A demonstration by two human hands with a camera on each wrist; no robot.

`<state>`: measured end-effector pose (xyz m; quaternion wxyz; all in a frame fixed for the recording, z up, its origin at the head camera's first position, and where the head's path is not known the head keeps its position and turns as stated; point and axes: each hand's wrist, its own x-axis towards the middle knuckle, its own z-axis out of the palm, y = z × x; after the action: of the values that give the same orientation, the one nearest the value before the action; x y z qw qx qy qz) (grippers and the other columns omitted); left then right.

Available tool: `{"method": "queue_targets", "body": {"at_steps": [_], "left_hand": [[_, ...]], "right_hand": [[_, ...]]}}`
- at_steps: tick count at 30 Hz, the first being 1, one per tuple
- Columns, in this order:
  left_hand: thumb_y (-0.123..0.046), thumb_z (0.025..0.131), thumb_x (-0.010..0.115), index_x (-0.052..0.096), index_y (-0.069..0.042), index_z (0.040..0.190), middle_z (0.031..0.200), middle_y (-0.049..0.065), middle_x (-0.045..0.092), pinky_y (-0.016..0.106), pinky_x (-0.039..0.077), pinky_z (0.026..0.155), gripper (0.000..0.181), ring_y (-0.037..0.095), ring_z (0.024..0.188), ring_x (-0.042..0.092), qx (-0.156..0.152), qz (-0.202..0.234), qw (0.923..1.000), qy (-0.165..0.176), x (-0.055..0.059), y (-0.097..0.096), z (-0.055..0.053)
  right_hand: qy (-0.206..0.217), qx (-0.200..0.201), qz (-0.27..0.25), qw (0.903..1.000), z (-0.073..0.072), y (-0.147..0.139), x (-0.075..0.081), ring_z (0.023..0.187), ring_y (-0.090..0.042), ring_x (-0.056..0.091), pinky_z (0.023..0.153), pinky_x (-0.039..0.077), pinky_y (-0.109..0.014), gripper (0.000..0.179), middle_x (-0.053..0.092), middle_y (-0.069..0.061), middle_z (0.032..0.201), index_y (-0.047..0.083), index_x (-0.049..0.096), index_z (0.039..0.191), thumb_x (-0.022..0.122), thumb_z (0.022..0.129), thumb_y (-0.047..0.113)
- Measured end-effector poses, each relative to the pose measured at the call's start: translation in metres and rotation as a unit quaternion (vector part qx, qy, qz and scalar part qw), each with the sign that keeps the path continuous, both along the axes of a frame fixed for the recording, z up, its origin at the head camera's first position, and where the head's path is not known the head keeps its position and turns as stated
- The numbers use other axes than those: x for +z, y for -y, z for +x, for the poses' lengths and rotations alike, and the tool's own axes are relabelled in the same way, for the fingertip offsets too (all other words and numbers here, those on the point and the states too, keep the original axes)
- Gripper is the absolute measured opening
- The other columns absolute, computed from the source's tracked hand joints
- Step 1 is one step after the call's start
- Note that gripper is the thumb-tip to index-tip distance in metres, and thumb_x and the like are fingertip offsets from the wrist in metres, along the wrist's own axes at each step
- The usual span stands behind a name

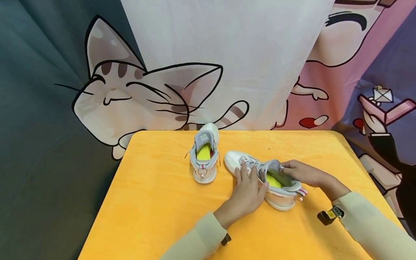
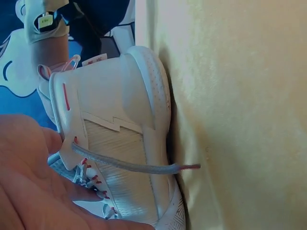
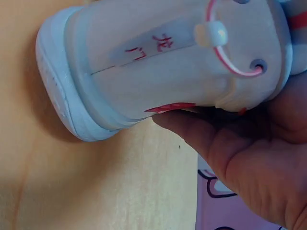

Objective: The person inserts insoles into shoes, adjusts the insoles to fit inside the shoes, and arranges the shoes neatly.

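Observation:
A white and pale-pink sneaker (image 1: 281, 199) with a lime-yellow insole (image 1: 274, 181) lies sole down on the table, toe to the left. My left hand (image 1: 245, 193) rests against its near side, fingers spread and fairly straight over the grey laces (image 2: 124, 164), thumb by the collar. My right hand (image 1: 305, 173) grips the far collar, thumb at the opening and fingers down the outer side. In the right wrist view, the heel shows red marks and a pink cord. The matching sneaker (image 1: 204, 169) stands to the left, toe away from me, untouched.
Both shoes are on a yellow-covered table (image 1: 146, 202). Behind its far edge hangs a cloth backdrop (image 1: 253, 43) with a cartoon cat. A small dark device (image 1: 329, 215) is strapped at my right wrist, over the pale sleeve.

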<state>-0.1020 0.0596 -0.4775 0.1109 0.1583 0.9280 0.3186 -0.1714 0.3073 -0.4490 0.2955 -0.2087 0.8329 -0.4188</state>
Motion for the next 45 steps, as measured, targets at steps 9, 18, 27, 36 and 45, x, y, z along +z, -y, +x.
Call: {"method": "queue_targets", "body": {"at_steps": [9,18,27,36,45], "left_hand": [[-0.05,0.109,0.039,0.019,-0.011,0.166,0.172,0.022,-0.002,0.058,0.026,0.123,0.071,0.043,0.158,0.009,0.043,0.082,0.9956,0.017,0.011,0.013,-0.018],[-0.06,0.107,0.034,0.007,-0.009,0.166,0.17,0.019,0.022,0.051,0.027,0.124,0.083,0.035,0.154,0.028,0.097,0.195,0.9706,0.102,0.015,0.028,-0.053],[-0.041,0.11,0.036,0.016,-0.001,0.164,0.165,0.022,0.032,0.049,0.027,0.125,0.07,0.036,0.153,0.032,0.155,0.221,0.9589,0.086,0.012,0.033,-0.089],[-0.032,0.113,0.028,0.017,0.0,0.163,0.165,0.022,0.031,0.047,0.028,0.124,0.061,0.036,0.152,0.033,0.18,0.176,0.9627,0.099,0.007,0.039,-0.105],[-0.029,0.113,0.029,0.024,-0.002,0.163,0.16,0.024,0.041,0.049,0.035,0.121,0.057,0.037,0.147,0.042,0.182,0.173,0.9634,0.093,0.003,0.045,-0.105]], "right_hand": [[-0.013,-0.124,0.004,0.9922,0.003,0.026,0.011,0.074,-0.014,0.052,0.063,0.045,-0.026,0.028,0.054,-0.006,0.081,-0.005,0.063,0.094,0.044,0.106,0.011],[-0.005,-0.259,-0.02,0.9658,-0.021,0.072,0.011,0.081,-0.014,0.058,0.067,0.053,-0.026,0.028,0.063,-0.013,0.095,-0.007,0.061,0.099,0.043,0.104,0.013],[0.012,-0.321,-0.042,0.946,-0.039,0.106,0.001,0.07,-0.008,0.055,0.061,0.051,-0.023,0.031,0.061,-0.009,0.087,-0.011,0.062,0.108,0.04,0.104,0.011],[0.031,-0.324,-0.042,0.9446,-0.036,0.127,-0.011,0.073,-0.011,0.056,0.071,0.056,-0.032,0.037,0.06,-0.011,0.091,-0.013,0.062,0.115,0.036,0.108,0.013],[0.01,-0.306,-0.029,0.9514,-0.031,0.133,-0.013,0.074,-0.013,0.055,0.071,0.054,-0.032,0.035,0.059,-0.008,0.087,-0.011,0.063,0.114,0.037,0.107,0.012]]}}
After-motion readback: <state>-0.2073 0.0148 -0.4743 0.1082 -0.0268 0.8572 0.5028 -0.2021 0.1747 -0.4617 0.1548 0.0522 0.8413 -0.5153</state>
